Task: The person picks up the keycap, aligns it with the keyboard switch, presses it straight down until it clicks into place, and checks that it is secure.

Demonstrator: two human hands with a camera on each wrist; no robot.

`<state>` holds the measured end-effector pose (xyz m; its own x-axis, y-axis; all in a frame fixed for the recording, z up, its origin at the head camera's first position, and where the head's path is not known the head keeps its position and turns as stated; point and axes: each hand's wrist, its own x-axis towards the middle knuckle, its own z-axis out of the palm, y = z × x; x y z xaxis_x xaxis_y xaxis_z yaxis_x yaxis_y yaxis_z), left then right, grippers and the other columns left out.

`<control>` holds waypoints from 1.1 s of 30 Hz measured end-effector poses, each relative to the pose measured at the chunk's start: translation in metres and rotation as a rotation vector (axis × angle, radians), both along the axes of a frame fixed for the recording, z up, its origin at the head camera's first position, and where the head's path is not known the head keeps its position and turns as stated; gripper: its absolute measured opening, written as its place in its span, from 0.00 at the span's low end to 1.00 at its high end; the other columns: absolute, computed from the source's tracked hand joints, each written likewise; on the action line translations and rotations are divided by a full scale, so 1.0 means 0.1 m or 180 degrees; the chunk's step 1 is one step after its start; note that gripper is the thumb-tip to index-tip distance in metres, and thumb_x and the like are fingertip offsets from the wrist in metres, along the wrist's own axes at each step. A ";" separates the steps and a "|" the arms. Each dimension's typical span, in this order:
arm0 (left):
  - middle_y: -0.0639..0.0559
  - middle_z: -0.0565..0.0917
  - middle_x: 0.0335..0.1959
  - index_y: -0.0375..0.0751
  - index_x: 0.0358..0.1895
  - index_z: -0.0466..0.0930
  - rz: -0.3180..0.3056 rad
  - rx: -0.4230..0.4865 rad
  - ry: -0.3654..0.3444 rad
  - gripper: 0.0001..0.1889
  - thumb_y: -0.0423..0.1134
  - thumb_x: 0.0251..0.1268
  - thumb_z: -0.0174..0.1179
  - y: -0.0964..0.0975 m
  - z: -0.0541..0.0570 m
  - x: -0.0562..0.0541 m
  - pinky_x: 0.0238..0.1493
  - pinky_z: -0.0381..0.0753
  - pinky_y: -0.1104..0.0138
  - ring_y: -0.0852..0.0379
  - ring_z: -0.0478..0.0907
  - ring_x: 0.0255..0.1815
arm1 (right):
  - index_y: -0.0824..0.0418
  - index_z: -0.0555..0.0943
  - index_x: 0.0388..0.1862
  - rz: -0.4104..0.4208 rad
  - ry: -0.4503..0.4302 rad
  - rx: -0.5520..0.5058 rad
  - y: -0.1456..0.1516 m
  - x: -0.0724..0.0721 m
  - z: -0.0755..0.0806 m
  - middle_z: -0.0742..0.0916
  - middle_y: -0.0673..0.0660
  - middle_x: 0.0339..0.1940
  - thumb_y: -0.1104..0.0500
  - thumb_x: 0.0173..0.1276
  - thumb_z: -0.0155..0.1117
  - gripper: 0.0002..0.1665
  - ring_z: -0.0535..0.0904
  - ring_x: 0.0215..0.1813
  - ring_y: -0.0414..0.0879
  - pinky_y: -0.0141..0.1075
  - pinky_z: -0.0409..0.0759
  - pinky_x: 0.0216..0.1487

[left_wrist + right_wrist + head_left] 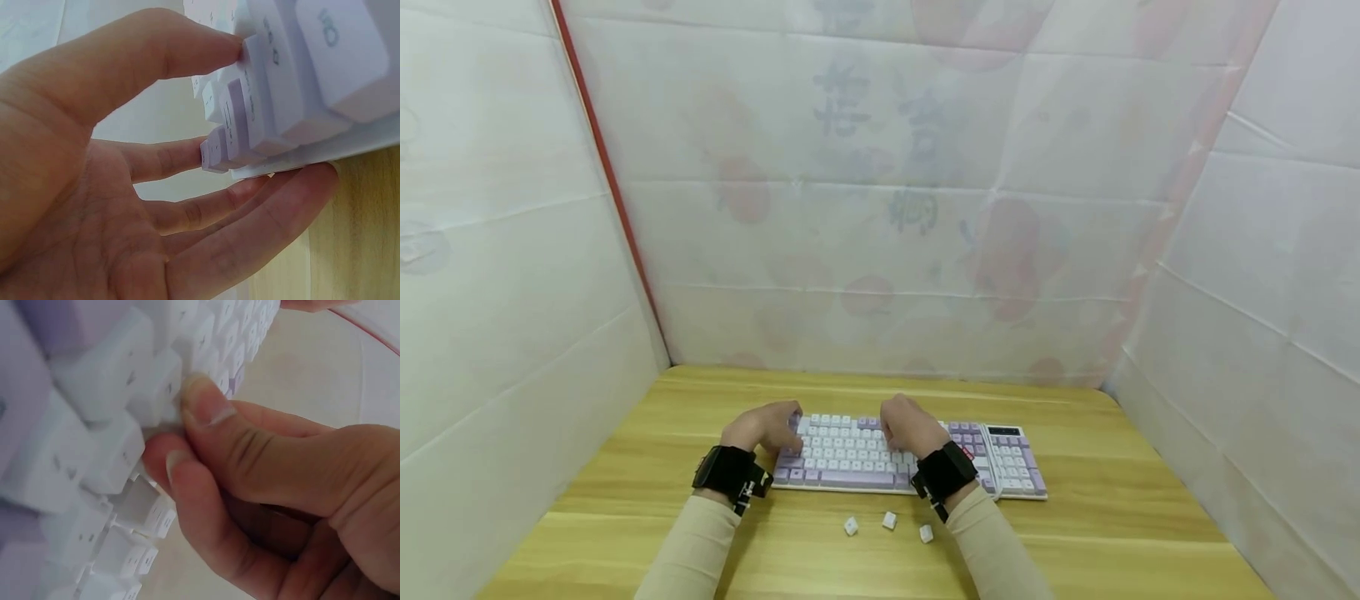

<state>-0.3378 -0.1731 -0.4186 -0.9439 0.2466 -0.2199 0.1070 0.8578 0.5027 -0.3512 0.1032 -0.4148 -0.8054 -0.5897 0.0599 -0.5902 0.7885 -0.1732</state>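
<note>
A white and lilac keyboard [850, 479] lies flat on the wooden table. At its left end my left hand [767, 425] grips it, the thumb on the keys and the other fingers along the outer edge, as the left wrist view also shows. Over the middle of the key rows is my right hand [913, 425]. Its thumb and index finger pinch a white keycap [171, 415] among the keys; the fingertips hide most of it. Three loose white keycaps, one of them a tilted keycap [851, 526], lie on the table in front of the keyboard.
A white cable [991, 458] lies bundled across the right part of the keyboard, beside the number pad. Pale sheeting [880, 250] walls in the wooden table [1097, 517] at the back and both sides. A red strip [606, 158] runs down the left back corner.
</note>
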 end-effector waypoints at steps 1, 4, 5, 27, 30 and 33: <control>0.42 0.81 0.56 0.37 0.62 0.73 0.0012 0.0003 -0.0010 0.31 0.35 0.52 0.71 0.00 0.01 0.00 0.56 0.80 0.49 0.48 0.79 0.50 | 0.62 0.84 0.16 0.0026 -0.0004 -0.0011 0.01 -0.01 0.01 0.78 0.46 0.15 0.73 0.57 0.76 0.14 0.72 0.21 0.37 0.29 0.68 0.27; 0.41 0.81 0.56 0.37 0.63 0.73 0.0007 -0.0012 0.0001 0.31 0.36 0.53 0.71 0.01 0.05 -0.01 0.54 0.80 0.50 0.49 0.78 0.49 | 0.62 0.82 0.15 0.0065 -0.0021 -0.0045 0.02 -0.03 0.02 0.79 0.46 0.15 0.75 0.56 0.74 0.16 0.72 0.20 0.36 0.29 0.68 0.27; 0.41 0.81 0.56 0.36 0.63 0.72 -0.0006 -0.0013 0.0005 0.31 0.36 0.54 0.70 0.01 0.05 -0.01 0.53 0.80 0.51 0.49 0.78 0.48 | 0.62 0.82 0.15 0.0065 -0.0034 -0.0049 0.02 -0.04 0.03 0.79 0.46 0.15 0.75 0.57 0.74 0.16 0.72 0.20 0.36 0.29 0.68 0.28; 0.45 0.80 0.49 0.38 0.63 0.73 0.0065 0.0054 -0.0086 0.29 0.36 0.58 0.70 0.05 0.04 -0.05 0.40 0.76 0.59 0.50 0.76 0.41 | 0.60 0.84 0.15 0.0100 -0.0023 0.0173 0.01 -0.12 0.01 0.79 0.46 0.15 0.68 0.56 0.79 0.15 0.73 0.20 0.36 0.28 0.73 0.28; 0.45 0.80 0.49 0.38 0.63 0.73 0.0079 0.0084 -0.0107 0.28 0.36 0.58 0.70 0.05 0.03 -0.06 0.39 0.76 0.60 0.50 0.75 0.41 | 0.58 0.77 0.10 0.0127 -0.0009 0.0158 0.02 -0.12 0.00 0.72 0.45 0.11 0.72 0.59 0.76 0.23 0.64 0.18 0.35 0.29 0.65 0.26; 0.46 0.79 0.48 0.39 0.62 0.73 0.0086 0.0108 -0.0122 0.28 0.36 0.58 0.71 0.06 0.03 -0.06 0.38 0.75 0.61 0.50 0.75 0.40 | 0.52 0.63 0.08 0.0199 0.0076 0.0158 0.03 -0.10 -0.02 0.61 0.44 0.11 0.76 0.59 0.70 0.33 0.51 0.21 0.37 0.31 0.57 0.27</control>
